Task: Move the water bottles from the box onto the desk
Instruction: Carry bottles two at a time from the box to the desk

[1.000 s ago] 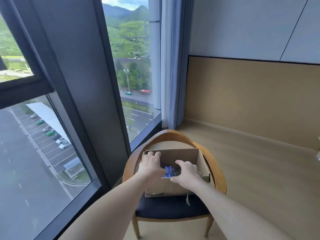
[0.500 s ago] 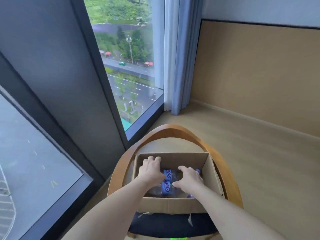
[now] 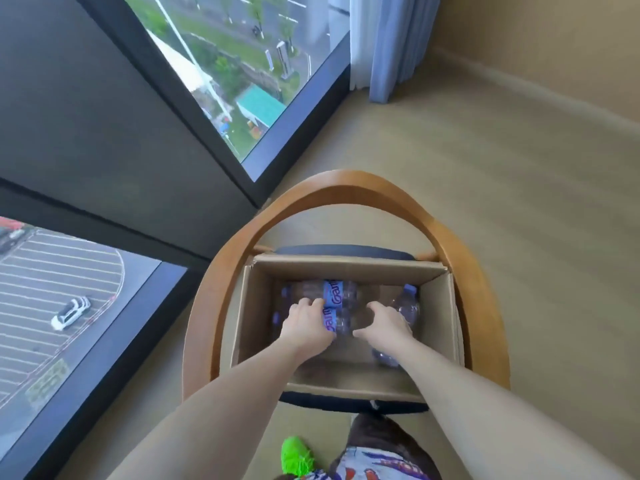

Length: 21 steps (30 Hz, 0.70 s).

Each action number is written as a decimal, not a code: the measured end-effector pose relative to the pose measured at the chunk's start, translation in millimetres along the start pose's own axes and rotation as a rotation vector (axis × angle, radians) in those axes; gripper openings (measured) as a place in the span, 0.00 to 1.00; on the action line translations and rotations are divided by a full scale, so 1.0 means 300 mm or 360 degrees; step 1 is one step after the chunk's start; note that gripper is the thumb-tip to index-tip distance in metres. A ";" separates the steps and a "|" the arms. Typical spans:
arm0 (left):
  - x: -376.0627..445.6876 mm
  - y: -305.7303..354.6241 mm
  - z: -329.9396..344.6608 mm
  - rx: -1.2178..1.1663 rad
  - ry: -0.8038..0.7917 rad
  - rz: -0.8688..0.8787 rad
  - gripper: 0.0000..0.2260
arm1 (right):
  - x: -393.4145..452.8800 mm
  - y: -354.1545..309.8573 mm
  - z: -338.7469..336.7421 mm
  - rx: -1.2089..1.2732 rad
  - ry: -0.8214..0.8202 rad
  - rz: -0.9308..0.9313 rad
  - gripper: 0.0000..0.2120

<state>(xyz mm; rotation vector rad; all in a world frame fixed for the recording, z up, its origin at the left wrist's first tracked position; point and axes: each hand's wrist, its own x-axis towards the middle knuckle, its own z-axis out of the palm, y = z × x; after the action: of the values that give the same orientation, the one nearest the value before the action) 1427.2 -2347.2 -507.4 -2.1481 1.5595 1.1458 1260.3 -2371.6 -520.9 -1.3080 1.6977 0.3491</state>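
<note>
An open cardboard box (image 3: 242, 323) sits on the seat of a wooden chair. Several clear water bottles with blue labels and blue caps lie on their sides inside it. One bottle (image 3: 334, 293) lies along the far wall. Both my hands are down in the box. My left hand (image 3: 306, 322) curls over a bottle (image 3: 337, 323) in the middle, by its blue label. My right hand (image 3: 386, 323) curls over another bottle (image 3: 408, 308) toward the right wall. A further bottle (image 3: 384, 357) shows beneath my right wrist. No desk is in view.
The chair's curved wooden backrest (image 3: 346, 185) arcs round the box, above a dark blue seat cushion (image 3: 346, 251). Floor-length windows (image 3: 242, 81) stand to the left, a blue curtain (image 3: 391, 46) at the far corner. Beige floor (image 3: 519, 202) spreads to the right. My green shoe (image 3: 296, 455) is below.
The view has tilted down and closed in over the box. Both hands have sunk deeper inside and now curl over bottles.
</note>
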 end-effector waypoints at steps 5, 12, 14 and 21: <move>0.086 -0.063 0.107 -0.0158 -0.0142 -0.0276 0.31 | 0.137 0.029 0.100 0.0064 -0.0080 0.0108 0.36; 0.216 -0.071 0.214 -0.1212 -0.0002 -0.0998 0.32 | 0.256 0.110 0.148 0.0439 0.0471 0.0716 0.37; 0.251 -0.060 0.244 -0.1588 0.0138 -0.1184 0.27 | 0.289 0.142 0.166 0.0507 0.0455 0.0801 0.39; 0.336 -0.056 0.335 -0.2460 -0.0107 -0.1446 0.10 | 0.353 0.191 0.257 0.0402 0.0578 0.0809 0.54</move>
<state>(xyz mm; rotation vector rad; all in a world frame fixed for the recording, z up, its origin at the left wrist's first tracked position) 1409.2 -2349.4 -649.5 -2.7962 -0.8504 2.1711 1248.9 -2359.7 -662.9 -0.7729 2.2990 0.1812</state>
